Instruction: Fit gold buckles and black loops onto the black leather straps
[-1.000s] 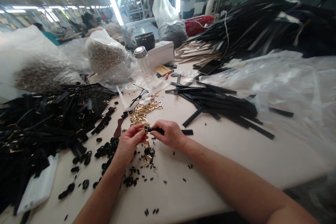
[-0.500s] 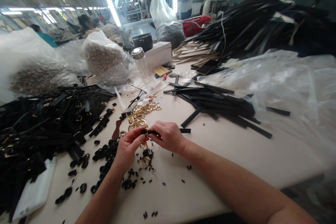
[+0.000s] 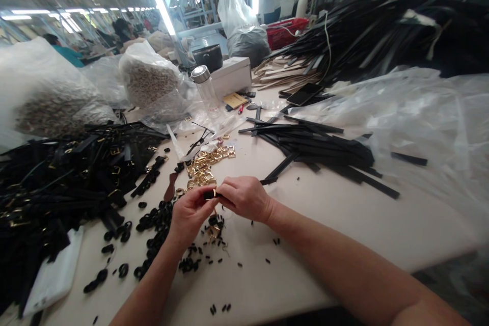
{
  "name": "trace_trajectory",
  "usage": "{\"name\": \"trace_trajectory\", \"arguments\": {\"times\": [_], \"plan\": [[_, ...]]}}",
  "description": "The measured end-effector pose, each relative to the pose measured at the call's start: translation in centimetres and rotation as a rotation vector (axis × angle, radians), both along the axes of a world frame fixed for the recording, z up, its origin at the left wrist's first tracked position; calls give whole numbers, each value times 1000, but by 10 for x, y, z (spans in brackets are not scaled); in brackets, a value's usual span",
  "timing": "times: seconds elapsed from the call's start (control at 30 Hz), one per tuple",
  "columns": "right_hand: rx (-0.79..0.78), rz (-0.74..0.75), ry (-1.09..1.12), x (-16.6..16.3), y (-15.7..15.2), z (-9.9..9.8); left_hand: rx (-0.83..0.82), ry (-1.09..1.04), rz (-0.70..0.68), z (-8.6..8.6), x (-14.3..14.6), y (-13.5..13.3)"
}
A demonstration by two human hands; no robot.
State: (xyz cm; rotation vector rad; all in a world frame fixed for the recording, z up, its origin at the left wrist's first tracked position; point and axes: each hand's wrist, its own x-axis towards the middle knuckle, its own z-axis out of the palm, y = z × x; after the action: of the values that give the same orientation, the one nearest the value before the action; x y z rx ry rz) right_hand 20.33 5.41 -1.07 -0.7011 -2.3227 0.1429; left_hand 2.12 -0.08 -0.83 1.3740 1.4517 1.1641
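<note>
Between my two hands is a black strap (image 3: 210, 195) with a gold buckle (image 3: 215, 193) on it. My left hand (image 3: 191, 212) pinches the strap's left end between thumb and fingers. Close against it, my right hand (image 3: 244, 197) is closed on the strap beside the buckle, and its fingers hide part of it. The strap's other end (image 3: 269, 181) shows behind my right wrist. Just beyond my hands lies a heap of gold buckles (image 3: 202, 168). Black rolled loops (image 3: 157, 224) are piled left of my left forearm, and small black bits (image 3: 189, 264) lie scattered below my hands.
Finished-looking black straps with buckles (image 3: 76, 173) fill the left side. Loose black strips (image 3: 317, 147) lie right of centre, by a plastic sheet (image 3: 431, 117). A glass bottle (image 3: 206, 89), a phone (image 3: 304, 94) and bags of small parts (image 3: 151, 79) stand or lie farther back.
The strap has turned in my hands: its black end now faces me more broadly beside the buckle, and its far end behind my right wrist has shifted. Both hands stay nearly in place.
</note>
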Motion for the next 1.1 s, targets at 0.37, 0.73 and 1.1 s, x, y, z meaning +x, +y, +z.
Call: {"name": "trace_trajectory", "arguments": {"times": [0.37, 0.73, 1.1], "plan": [[-201, -47, 15, -1, 4, -11, 537, 502, 231, 25, -14, 1], [-307, -55, 290, -13, -7, -9, 209, -341, 127, 4, 13, 0], [-359, -82, 411, -15, -8, -8, 2, -688, 150, 6, 21, 1]]}}
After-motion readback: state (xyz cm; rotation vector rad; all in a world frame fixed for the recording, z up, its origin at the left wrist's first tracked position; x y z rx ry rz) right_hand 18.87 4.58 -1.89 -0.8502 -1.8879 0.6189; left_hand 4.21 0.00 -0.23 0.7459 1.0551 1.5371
